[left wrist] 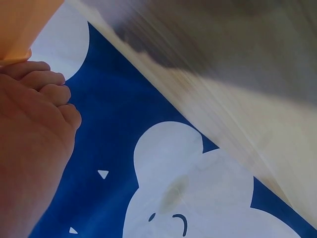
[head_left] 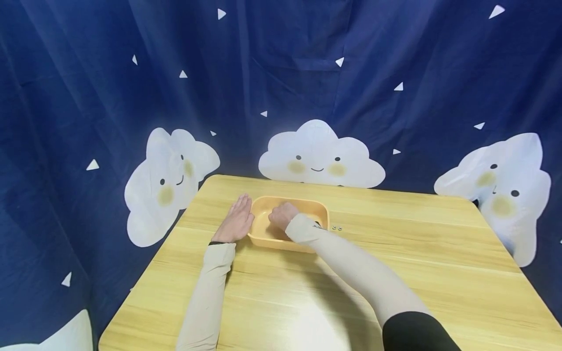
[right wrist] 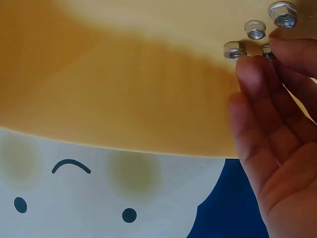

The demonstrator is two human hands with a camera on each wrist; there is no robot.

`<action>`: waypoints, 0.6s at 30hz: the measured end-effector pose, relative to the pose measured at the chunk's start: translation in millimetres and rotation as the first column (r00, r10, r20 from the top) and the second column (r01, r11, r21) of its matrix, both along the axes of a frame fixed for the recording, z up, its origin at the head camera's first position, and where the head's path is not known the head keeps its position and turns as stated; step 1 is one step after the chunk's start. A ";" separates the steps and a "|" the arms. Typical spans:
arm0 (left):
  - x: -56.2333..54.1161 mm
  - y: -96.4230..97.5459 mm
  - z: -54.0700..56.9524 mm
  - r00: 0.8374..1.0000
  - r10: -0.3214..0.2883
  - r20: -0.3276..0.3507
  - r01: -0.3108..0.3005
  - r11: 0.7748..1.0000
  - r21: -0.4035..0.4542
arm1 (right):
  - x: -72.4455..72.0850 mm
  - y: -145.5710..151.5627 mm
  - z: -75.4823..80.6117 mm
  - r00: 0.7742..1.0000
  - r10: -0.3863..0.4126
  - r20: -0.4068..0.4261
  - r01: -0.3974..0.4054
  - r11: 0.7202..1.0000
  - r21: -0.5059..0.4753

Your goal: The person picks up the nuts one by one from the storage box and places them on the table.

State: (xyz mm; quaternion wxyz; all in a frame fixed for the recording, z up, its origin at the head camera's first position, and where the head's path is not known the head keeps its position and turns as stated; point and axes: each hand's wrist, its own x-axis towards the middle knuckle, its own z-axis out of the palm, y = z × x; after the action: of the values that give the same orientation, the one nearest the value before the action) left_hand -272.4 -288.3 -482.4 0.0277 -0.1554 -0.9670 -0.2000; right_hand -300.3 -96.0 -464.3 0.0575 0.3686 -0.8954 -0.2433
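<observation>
A shallow yellow plastic basin sits on the table. My left hand lies along its left side, fingers extended, with the thumb side against the wall; the left wrist view shows the fingers close by the orange-looking rim. My right hand reaches down inside the basin. In the right wrist view, its thumb and fingertips pinch a small metal flange nut, partly hidden. Beside them on the basin floor are three more flange nuts: one at the fingertips, a middle nut and a larger-looking nut.
Two small nuts lie on the wooden table just right of the basin. A small dark object shows at the basin's right end, partly behind the right sleeve. A blue curtain with white clouds hangs behind the table.
</observation>
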 end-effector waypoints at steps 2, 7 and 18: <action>0.7 -0.2 0.1 1.000 -0.001 0.007 0.001 1.000 0.003 | -0.4 0.5 -0.6 1.000 -0.012 0.003 0.012 1.000 0.004; -0.9 0.1 -0.8 1.000 0.000 0.003 0.000 1.000 0.008 | -1.2 3.2 -1.3 0.999 -0.033 0.008 0.033 0.999 -0.004; -1.6 0.6 -1.5 1.000 0.008 0.009 -0.008 1.000 0.000 | -1.7 9.4 -2.2 0.999 -0.004 0.049 0.005 1.000 -0.028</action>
State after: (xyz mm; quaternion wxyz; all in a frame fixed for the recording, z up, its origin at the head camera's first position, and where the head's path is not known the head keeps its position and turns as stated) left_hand -274.1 -287.7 -483.9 0.0242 -0.1507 -0.9677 -0.2005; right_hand -302.0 -86.7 -466.4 0.0400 0.3716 -0.9006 -0.2218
